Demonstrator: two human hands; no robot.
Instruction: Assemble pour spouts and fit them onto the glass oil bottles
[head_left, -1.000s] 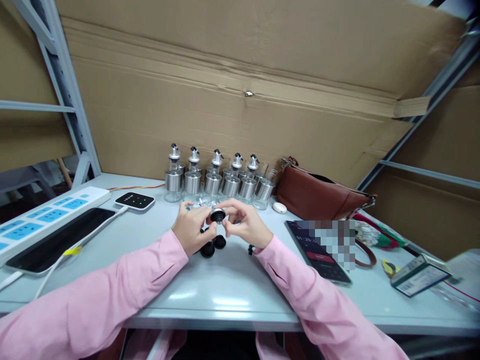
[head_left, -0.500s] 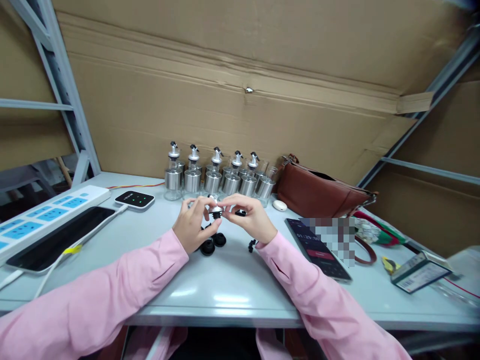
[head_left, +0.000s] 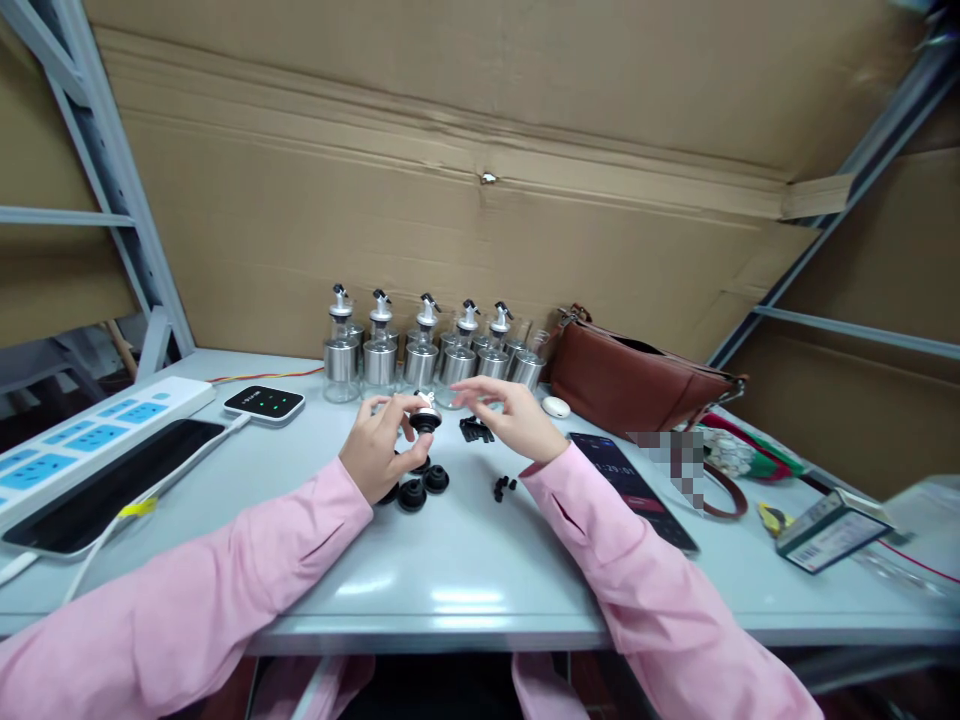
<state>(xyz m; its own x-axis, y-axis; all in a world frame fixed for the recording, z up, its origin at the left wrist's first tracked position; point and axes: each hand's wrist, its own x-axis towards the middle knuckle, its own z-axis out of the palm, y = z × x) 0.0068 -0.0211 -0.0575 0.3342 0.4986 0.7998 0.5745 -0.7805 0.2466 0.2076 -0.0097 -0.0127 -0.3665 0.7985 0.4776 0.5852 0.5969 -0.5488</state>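
Between the thumb and fingers of my left hand (head_left: 384,440) is a silver pour spout (head_left: 426,412) with a black stopper at its base. My right hand (head_left: 510,413) is apart from it to the right, fingers stretched and spread, holding nothing I can see. Below the right fingers lie small black plastic parts (head_left: 475,431). Several black ribbed stoppers (head_left: 412,494) rest on the table just under my left hand. A few tiny black pieces (head_left: 503,488) are beside my right wrist. Behind both hands stand glass bottles (head_left: 379,362) with steel sleeves, several topped with spouts.
The brown handbag (head_left: 637,375) is at the back right, with a white round case (head_left: 556,407) beside it. A phone (head_left: 630,480) lies by my right forearm. On the left are a power strip (head_left: 97,430), a dark phone (head_left: 112,485) and a small black device (head_left: 265,402).
My right hand has come away from the spout and opened to the right, uncovering the small black parts. The left hand still holds the spout, now with its black base facing me more.
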